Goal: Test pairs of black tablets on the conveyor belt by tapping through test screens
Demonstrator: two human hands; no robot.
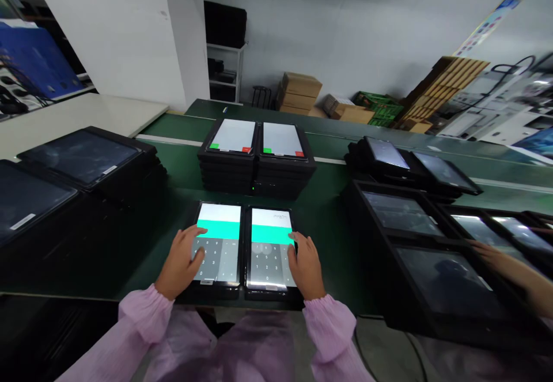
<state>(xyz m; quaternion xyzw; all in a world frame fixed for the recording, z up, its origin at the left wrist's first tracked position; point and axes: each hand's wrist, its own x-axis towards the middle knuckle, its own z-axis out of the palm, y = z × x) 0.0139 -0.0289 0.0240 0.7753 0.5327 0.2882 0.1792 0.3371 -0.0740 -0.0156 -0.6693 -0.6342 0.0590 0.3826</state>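
Note:
Two tablets lie side by side before me, each lit with a calculator keypad under a teal band. Over the outer edge of the left tablet (222,255) is my left hand (184,258), index finger and thumb apart above the screen. My right hand (306,261) is at the outer edge of the right tablet (265,261), its fingers likewise apart. A few characters show at the top of the right screen. Neither hand grips anything. Whether the fingertips touch the glass I cannot tell.
Behind stand two stacks of black trays (227,166), topped by tablets with white screens (281,139). Dark tablets (84,154) lie on stacks at left. More trays with tablets (444,278) fill the right, where another person's hand (505,261) reaches in. Everything rests on a green table (173,197).

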